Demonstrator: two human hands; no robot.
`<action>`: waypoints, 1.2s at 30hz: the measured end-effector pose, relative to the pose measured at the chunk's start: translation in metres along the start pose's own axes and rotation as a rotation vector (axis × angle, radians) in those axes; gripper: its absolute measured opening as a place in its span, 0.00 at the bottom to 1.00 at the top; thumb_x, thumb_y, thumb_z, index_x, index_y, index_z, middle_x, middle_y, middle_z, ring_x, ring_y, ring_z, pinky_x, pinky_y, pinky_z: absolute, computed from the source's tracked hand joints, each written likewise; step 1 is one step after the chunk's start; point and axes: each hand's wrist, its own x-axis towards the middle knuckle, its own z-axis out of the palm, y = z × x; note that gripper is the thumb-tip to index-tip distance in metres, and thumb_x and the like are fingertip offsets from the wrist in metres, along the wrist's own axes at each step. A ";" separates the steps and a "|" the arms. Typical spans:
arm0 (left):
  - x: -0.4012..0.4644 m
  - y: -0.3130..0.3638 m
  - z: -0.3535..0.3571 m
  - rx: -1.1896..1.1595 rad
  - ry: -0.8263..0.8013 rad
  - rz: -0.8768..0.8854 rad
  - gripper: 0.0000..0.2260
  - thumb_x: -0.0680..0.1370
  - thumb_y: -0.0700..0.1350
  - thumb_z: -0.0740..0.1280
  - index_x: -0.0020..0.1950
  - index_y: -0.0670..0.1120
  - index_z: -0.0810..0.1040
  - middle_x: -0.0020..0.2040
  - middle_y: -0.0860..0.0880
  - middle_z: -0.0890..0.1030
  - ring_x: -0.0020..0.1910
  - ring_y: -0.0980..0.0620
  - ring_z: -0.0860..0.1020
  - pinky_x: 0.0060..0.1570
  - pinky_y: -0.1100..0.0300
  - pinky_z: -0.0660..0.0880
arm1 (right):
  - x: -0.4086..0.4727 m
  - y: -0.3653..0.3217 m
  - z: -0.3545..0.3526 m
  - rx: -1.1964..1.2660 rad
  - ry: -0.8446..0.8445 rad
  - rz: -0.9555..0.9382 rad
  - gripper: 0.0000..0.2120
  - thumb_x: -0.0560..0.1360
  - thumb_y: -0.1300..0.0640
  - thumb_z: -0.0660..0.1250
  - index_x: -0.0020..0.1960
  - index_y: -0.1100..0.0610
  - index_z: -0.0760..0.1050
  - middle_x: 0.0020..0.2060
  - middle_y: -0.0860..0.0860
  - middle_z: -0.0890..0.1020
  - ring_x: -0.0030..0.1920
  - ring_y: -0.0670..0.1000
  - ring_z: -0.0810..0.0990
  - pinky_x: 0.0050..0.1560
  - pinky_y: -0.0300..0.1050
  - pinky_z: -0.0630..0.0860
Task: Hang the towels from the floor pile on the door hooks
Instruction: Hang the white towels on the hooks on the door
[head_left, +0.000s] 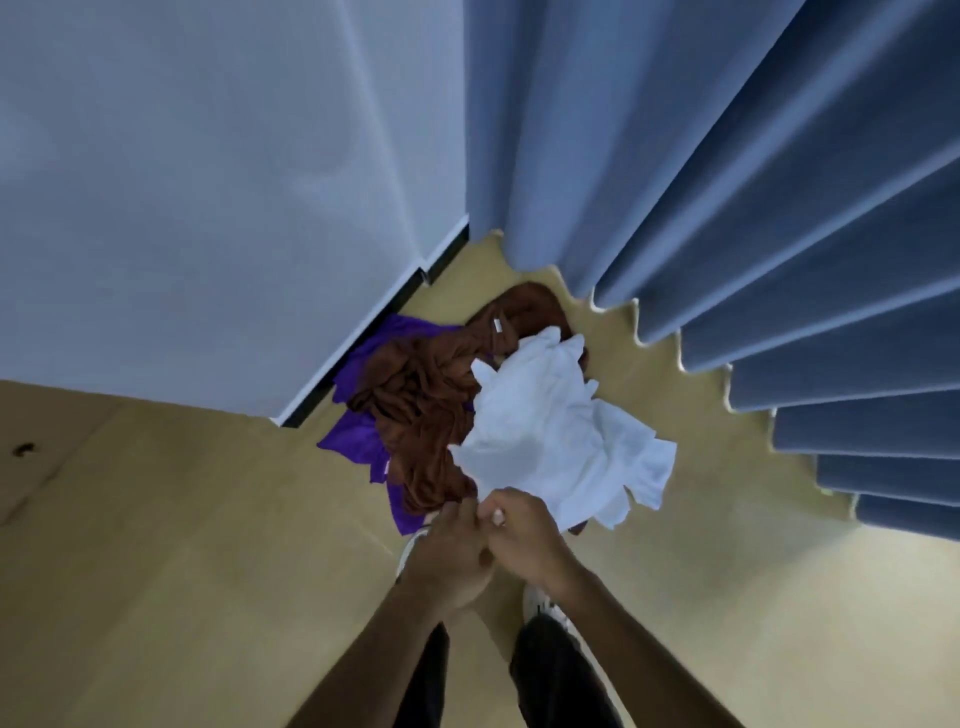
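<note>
Head view, left hand (449, 551): forearm comes up from the bottom edge, back of hand toward the camera, fingers pointing down at the near edge of the pile; grip hidden under the hand, cannot tell if it has cloth.
Head view, right hand (522, 532): pressed side by side against the left, fingers curled, grip pinching the near edge of the white towel (556, 431).
Pile: white towel on top at right, brown towel (426, 405) crumpled in the middle, purple towel (358, 436) underneath at left, all on the floor (208, 571).
Surroundings: pale door (218, 208) left, touching the purple towel's edge; blue curtain (727, 182) right.
Feet: white shoes (540, 603) just below the hands.
</note>
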 end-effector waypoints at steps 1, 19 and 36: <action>-0.012 0.020 -0.023 -0.044 0.060 0.024 0.17 0.79 0.47 0.59 0.66 0.44 0.66 0.62 0.45 0.71 0.61 0.45 0.72 0.55 0.53 0.73 | -0.019 -0.023 -0.020 0.029 0.039 -0.030 0.11 0.73 0.61 0.62 0.34 0.51 0.73 0.31 0.43 0.75 0.34 0.39 0.74 0.34 0.27 0.67; -0.273 0.228 -0.286 -0.576 1.021 0.133 0.06 0.78 0.44 0.56 0.53 0.47 0.69 0.39 0.38 0.80 0.34 0.40 0.81 0.33 0.52 0.80 | -0.199 -0.193 -0.189 -0.194 0.222 -0.487 0.25 0.72 0.52 0.68 0.67 0.51 0.65 0.61 0.51 0.70 0.60 0.49 0.71 0.63 0.46 0.72; -0.517 0.111 -0.322 -0.660 1.756 0.059 0.10 0.78 0.42 0.58 0.36 0.50 0.66 0.28 0.52 0.72 0.22 0.62 0.74 0.17 0.71 0.64 | -0.327 -0.348 0.029 -0.100 0.230 -1.109 0.43 0.64 0.24 0.57 0.69 0.51 0.57 0.62 0.44 0.66 0.59 0.44 0.70 0.50 0.38 0.71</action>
